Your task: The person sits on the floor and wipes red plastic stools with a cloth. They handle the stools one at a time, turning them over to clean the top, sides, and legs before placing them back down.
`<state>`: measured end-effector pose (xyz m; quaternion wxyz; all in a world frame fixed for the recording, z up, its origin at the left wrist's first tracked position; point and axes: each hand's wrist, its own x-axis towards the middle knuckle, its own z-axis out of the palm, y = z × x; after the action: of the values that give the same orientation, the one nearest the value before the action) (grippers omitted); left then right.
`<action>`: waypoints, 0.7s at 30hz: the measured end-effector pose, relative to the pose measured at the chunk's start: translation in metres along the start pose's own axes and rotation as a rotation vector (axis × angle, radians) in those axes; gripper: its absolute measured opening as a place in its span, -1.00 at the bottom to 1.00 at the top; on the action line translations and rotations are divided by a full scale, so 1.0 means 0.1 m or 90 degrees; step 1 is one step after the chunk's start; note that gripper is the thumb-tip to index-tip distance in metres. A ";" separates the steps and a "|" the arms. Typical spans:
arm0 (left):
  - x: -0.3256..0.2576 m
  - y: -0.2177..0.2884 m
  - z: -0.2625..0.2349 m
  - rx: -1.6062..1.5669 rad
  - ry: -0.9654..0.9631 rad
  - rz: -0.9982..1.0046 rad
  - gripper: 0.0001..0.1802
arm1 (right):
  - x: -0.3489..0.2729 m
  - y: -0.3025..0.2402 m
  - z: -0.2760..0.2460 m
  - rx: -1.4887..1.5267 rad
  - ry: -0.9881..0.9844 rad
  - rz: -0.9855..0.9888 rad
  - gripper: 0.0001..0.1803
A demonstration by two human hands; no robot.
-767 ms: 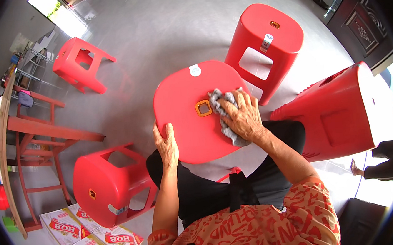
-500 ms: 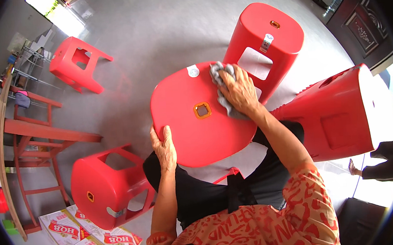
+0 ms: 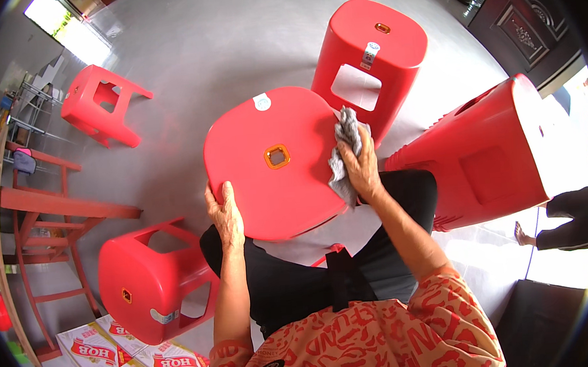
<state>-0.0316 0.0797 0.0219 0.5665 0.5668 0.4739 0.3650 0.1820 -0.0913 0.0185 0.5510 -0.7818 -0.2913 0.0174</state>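
Showing its seat mid-view, a red stool (image 3: 261,196) is clasped at eight o'clock by the left hand (image 3: 227,219), thumb on top; at its three o'clock edge, a bunched grey cloth (image 3: 339,173) is held by the right hand (image 3: 362,168), fingers partly curled.

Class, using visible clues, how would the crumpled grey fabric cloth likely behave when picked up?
The crumpled grey fabric cloth is probably floppy: it bunches into folds under the right hand. It is likely light, being small enough for one hand. It seems unlikely to roll, lying creased along the edge of the held red plastic stool.
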 end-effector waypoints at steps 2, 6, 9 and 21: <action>0.01 -0.01 -0.01 0.020 0.006 0.009 -0.42 | -0.30 -0.03 0.07 -0.054 0.077 -0.006 -0.42; -0.01 0.00 -0.02 0.045 0.011 0.017 -0.41 | -0.41 -0.25 0.04 -0.257 -0.003 -0.072 -0.29; -0.03 0.06 -0.01 0.042 -0.001 0.021 -0.40 | -0.15 -0.33 0.02 -0.363 -0.090 -0.112 -0.31; 0.00 -0.16 -0.01 -0.023 0.020 0.024 -0.43 | 0.73 -0.57 0.91 -0.457 -0.184 -0.250 -0.38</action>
<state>-0.0340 0.0789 0.0062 0.5626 0.5593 0.4653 0.3928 0.1862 0.0340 0.0538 0.1906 -0.8433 -0.4961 -0.0804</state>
